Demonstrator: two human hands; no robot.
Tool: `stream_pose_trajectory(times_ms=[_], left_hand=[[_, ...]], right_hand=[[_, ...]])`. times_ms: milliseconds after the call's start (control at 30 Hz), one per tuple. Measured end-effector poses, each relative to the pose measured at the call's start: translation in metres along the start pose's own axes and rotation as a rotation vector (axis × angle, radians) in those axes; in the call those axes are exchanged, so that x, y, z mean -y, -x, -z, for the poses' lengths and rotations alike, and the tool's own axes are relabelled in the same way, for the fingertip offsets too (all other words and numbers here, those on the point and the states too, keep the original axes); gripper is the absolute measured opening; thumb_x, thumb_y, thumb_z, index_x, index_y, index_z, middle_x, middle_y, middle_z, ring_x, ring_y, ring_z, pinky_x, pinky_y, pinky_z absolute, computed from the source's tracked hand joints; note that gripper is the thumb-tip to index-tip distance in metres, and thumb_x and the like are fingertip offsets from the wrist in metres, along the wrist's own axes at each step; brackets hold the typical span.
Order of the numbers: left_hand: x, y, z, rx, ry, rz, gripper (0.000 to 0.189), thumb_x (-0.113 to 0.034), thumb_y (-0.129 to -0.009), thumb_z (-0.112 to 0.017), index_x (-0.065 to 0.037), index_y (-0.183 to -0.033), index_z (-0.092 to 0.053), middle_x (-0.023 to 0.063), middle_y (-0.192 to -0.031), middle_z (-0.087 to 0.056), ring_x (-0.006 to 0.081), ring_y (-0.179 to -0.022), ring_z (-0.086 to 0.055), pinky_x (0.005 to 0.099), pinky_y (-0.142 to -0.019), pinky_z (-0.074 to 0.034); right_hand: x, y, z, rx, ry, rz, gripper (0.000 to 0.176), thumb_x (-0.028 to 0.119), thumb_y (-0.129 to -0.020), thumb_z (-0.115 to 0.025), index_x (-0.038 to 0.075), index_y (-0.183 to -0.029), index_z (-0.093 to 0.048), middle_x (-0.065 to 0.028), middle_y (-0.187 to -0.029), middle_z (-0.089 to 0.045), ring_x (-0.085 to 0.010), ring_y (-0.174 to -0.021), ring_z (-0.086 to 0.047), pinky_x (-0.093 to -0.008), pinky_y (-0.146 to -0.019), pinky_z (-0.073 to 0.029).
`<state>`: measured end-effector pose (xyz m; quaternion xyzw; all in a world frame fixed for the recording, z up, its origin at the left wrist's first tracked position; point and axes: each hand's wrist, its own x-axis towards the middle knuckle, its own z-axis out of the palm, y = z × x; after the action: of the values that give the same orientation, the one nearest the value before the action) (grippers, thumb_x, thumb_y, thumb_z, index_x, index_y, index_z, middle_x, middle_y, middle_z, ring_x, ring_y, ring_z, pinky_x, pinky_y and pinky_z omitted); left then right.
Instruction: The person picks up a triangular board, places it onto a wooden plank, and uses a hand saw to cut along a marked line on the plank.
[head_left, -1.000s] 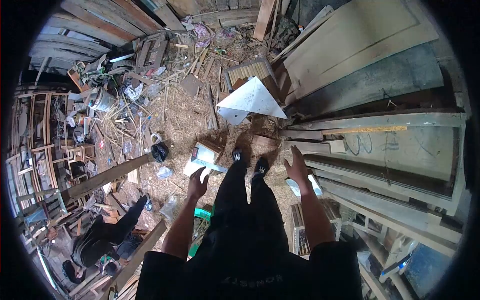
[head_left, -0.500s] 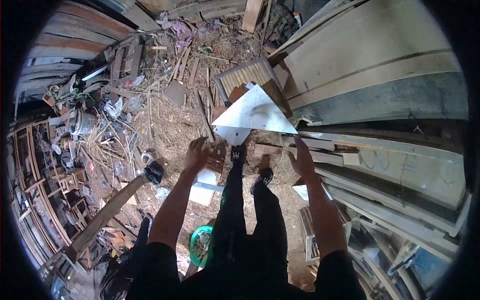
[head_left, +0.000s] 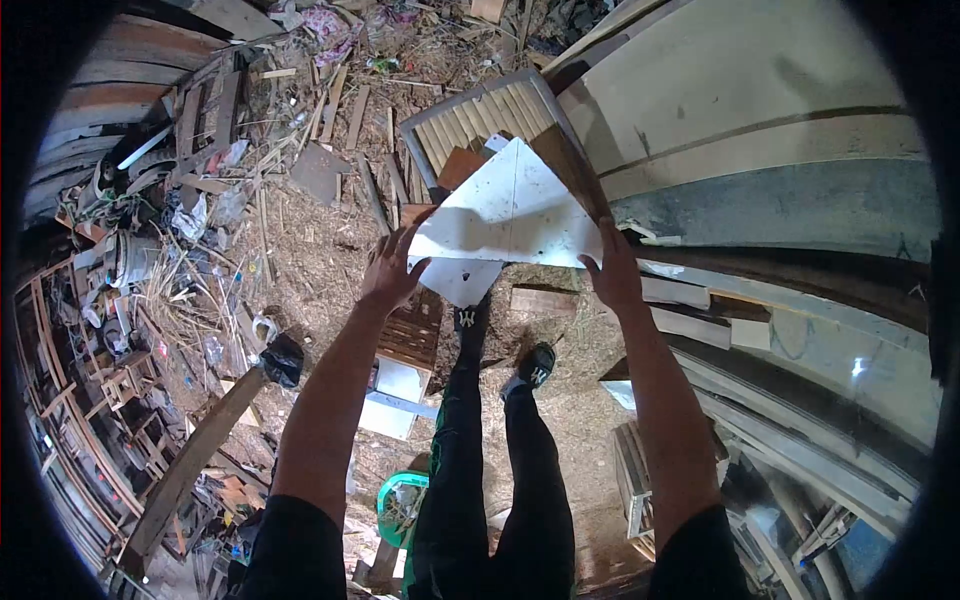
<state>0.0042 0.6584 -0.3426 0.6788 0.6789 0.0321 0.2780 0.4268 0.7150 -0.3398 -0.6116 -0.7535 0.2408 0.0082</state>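
A white triangular board (head_left: pixel 510 210) lies tilted on the debris ahead of my feet. My left hand (head_left: pixel 392 272) touches its lower left corner, fingers spread along the edge. At the lower right corner my right hand (head_left: pixel 612 272) grips the edge. Behind the board a slatted wooden panel (head_left: pixel 480 118) in a grey frame leans on the pile. A second white piece (head_left: pixel 460 280) sticks out beneath the triangle, just above my shoes (head_left: pixel 536 362).
Large wooden panels and door frames (head_left: pixel 760 130) are stacked at the right. Wood scraps and shavings (head_left: pixel 320 230) cover the floor. A long beam (head_left: pixel 190 465) slants at lower left, with a green basin (head_left: pixel 400 500) and a white box (head_left: pixel 398 390) near my legs.
I stepped forward and both arms reached out; my hands went from hanging free to the lower corners of the white triangular board. The person at lower left is out of view.
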Motion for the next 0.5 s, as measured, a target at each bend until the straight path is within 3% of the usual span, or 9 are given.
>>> stream_pose_trajectory(times_ms=[33,167,300,400,500], left_hand=[[0.010,-0.009,-0.015,-0.004,-0.018,-0.020,0.083,-0.040,-0.091,-0.076,-0.014,-0.159,-0.035,0.0171,-0.156,-0.044,0.0400,-0.143,-0.043,0.0523,-0.119,-0.036],[0.002,-0.032,-0.021,0.084,0.009,-0.035,0.106,-0.050,-0.081,-0.084,-0.020,-0.163,-0.024,0.0127,-0.163,-0.034,0.0400,-0.144,-0.040,0.0541,-0.120,-0.036],[-0.010,-0.038,-0.022,0.157,-0.078,0.059,0.111,-0.049,-0.078,-0.086,-0.024,-0.164,-0.020,0.0110,-0.162,-0.032,0.0408,-0.144,-0.040,0.0546,-0.119,-0.038],[-0.009,-0.038,-0.025,0.116,-0.169,0.013,0.115,-0.050,-0.075,-0.088,-0.026,-0.164,-0.019,0.0100,-0.158,-0.034,0.0403,-0.141,-0.043,0.0556,-0.114,-0.043],[0.002,-0.040,-0.037,0.197,-0.103,0.103,0.119,-0.044,-0.072,-0.091,-0.026,-0.164,-0.018,0.0115,-0.155,-0.037,0.0409,-0.139,-0.045,0.0538,-0.111,-0.047]], right_hand=[[-0.005,-0.006,-0.008,0.014,0.058,-0.002,0.089,0.047,-0.097,-0.066,-0.003,-0.159,-0.028,-0.0257,-0.161,-0.036,-0.0410,-0.147,-0.039,-0.0514,-0.120,-0.035],[-0.009,-0.020,-0.019,0.001,0.107,0.040,0.093,0.048,-0.096,-0.068,-0.001,-0.161,-0.024,-0.0265,-0.160,-0.037,-0.0434,-0.143,-0.043,-0.0491,-0.119,-0.036],[-0.014,-0.018,-0.038,0.086,0.034,-0.015,0.094,0.049,-0.095,-0.068,0.002,-0.162,-0.023,-0.0279,-0.160,-0.036,-0.0450,-0.141,-0.045,-0.0513,-0.117,-0.038],[-0.018,-0.016,-0.041,-0.018,0.024,0.038,0.095,0.049,-0.094,-0.068,0.006,-0.164,-0.021,-0.0293,-0.157,-0.039,-0.0475,-0.136,-0.048,-0.0545,-0.111,-0.042],[-0.013,-0.013,-0.038,0.079,-0.004,-0.089,0.095,0.048,-0.093,-0.069,0.008,-0.165,-0.020,-0.0304,-0.152,-0.043,-0.0490,-0.131,-0.051,-0.0557,-0.106,-0.044]])
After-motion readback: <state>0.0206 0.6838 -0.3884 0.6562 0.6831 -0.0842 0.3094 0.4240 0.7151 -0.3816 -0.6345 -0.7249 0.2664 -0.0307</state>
